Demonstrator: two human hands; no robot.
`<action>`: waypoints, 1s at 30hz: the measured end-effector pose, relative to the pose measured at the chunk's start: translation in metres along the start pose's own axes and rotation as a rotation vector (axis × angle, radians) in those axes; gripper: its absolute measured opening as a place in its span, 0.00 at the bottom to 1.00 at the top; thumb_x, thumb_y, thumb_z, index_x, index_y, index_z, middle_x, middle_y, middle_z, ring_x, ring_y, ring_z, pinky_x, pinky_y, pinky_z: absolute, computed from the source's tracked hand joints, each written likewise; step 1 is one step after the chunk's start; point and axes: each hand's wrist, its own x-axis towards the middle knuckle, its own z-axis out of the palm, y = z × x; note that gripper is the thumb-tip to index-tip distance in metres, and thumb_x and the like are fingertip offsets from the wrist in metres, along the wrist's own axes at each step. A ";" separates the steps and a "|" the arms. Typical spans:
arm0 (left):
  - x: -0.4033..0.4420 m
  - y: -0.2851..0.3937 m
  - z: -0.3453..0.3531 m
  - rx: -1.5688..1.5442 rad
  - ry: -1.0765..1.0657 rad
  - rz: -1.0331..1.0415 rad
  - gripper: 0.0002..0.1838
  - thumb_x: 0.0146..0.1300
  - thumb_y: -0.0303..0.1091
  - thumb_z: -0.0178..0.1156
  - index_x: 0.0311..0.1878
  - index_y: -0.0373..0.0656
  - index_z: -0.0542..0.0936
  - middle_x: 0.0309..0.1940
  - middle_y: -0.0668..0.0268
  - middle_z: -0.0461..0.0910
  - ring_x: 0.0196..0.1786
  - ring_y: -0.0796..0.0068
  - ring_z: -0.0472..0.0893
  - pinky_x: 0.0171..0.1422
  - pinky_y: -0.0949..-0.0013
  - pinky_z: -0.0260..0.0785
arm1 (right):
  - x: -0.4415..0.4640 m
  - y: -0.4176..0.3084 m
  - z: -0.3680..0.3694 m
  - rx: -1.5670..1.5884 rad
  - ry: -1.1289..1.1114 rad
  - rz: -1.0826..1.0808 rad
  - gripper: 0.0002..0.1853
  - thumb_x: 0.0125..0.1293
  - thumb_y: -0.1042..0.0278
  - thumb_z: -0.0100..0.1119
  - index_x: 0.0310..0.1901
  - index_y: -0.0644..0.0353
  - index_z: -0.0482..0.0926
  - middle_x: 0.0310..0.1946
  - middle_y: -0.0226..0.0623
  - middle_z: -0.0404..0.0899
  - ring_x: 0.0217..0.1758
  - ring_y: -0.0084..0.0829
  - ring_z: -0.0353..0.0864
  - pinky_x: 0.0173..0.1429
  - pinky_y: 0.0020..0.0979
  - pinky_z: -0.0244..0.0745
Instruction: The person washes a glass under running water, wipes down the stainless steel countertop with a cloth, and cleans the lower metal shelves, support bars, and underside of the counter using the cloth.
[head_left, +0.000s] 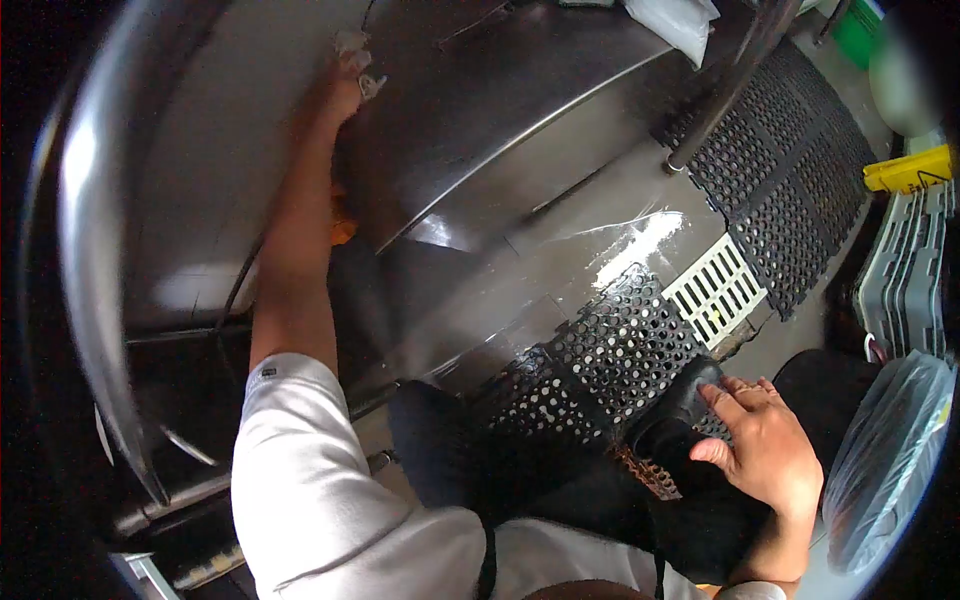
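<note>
My left arm stretches far forward over a dark metal surface (450, 90). At its end my left hand (343, 92) is closed on a crumpled pale cloth (350, 48), pressed near the surface; the fingers are small and partly hidden. Low on the right, my right hand (765, 445) hangs over my dark-clothed leg with its fingers stretched and thumb apart. It holds nothing, and its fingertips overlap my black shoe (690, 395) in view; whether they touch it I cannot tell.
Perforated black rubber mats (790, 150) lie on the wet floor around a pale drain grate (715, 290). A metal leg (735, 90) stands by the mat. At right are a yellow sign (910, 170), grey crates (905, 270) and a plastic-lined bin (890, 460). A white bag (675, 25) sits above.
</note>
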 end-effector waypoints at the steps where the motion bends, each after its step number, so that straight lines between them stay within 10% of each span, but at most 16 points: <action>1: -0.022 0.002 -0.005 0.025 0.006 -0.029 0.26 0.76 0.46 0.42 0.72 0.49 0.65 0.72 0.52 0.65 0.73 0.50 0.65 0.76 0.52 0.55 | -0.001 -0.003 -0.002 0.004 0.009 0.007 0.38 0.60 0.35 0.56 0.61 0.61 0.76 0.54 0.60 0.77 0.60 0.58 0.76 0.69 0.54 0.66; 6: -0.122 0.064 -0.025 0.065 0.022 -0.162 0.26 0.75 0.45 0.45 0.73 0.49 0.63 0.72 0.53 0.65 0.74 0.48 0.62 0.78 0.50 0.49 | -0.010 -0.011 -0.004 0.020 0.038 -0.006 0.38 0.60 0.35 0.55 0.61 0.62 0.75 0.55 0.60 0.77 0.61 0.58 0.75 0.70 0.54 0.65; 9: -0.158 0.105 -0.028 0.167 0.156 0.261 0.26 0.76 0.39 0.46 0.75 0.49 0.60 0.71 0.54 0.67 0.70 0.44 0.67 0.71 0.52 0.62 | -0.011 -0.016 -0.001 -0.008 0.041 0.011 0.38 0.61 0.36 0.55 0.61 0.62 0.75 0.55 0.60 0.77 0.61 0.58 0.75 0.70 0.54 0.65; 11: -0.163 0.183 -0.064 0.139 -0.181 0.069 0.28 0.75 0.40 0.48 0.76 0.51 0.59 0.72 0.52 0.64 0.70 0.43 0.66 0.73 0.51 0.59 | -0.010 -0.021 0.000 -0.020 0.042 0.013 0.38 0.61 0.36 0.55 0.61 0.62 0.74 0.55 0.60 0.77 0.60 0.57 0.75 0.70 0.54 0.64; 18: -0.133 0.275 -0.013 -0.110 0.019 0.386 0.27 0.75 0.43 0.45 0.75 0.50 0.61 0.75 0.53 0.59 0.78 0.47 0.55 0.81 0.45 0.41 | 0.016 -0.031 0.005 -0.041 0.040 -0.032 0.37 0.62 0.37 0.55 0.60 0.63 0.75 0.52 0.59 0.79 0.59 0.58 0.76 0.69 0.51 0.65; 24: -0.180 0.214 -0.043 -0.028 -0.050 0.289 0.27 0.77 0.44 0.41 0.76 0.50 0.58 0.76 0.55 0.56 0.79 0.50 0.52 0.78 0.34 0.36 | 0.022 -0.036 0.007 0.007 0.003 -0.083 0.36 0.64 0.37 0.54 0.61 0.63 0.75 0.52 0.60 0.79 0.59 0.57 0.76 0.67 0.49 0.66; 28: -0.147 0.084 -0.010 0.178 0.026 0.360 0.25 0.77 0.42 0.39 0.73 0.43 0.63 0.74 0.52 0.61 0.77 0.52 0.57 0.80 0.50 0.45 | 0.008 -0.028 0.011 -0.014 -0.035 -0.018 0.36 0.64 0.37 0.54 0.61 0.62 0.74 0.53 0.60 0.78 0.60 0.57 0.76 0.69 0.50 0.65; 30: -0.102 0.041 -0.013 0.021 0.034 0.085 0.22 0.76 0.44 0.43 0.66 0.43 0.71 0.71 0.53 0.65 0.74 0.48 0.61 0.77 0.41 0.49 | 0.001 -0.025 0.012 -0.030 -0.005 -0.024 0.36 0.63 0.37 0.55 0.62 0.62 0.74 0.53 0.60 0.78 0.60 0.57 0.76 0.69 0.51 0.65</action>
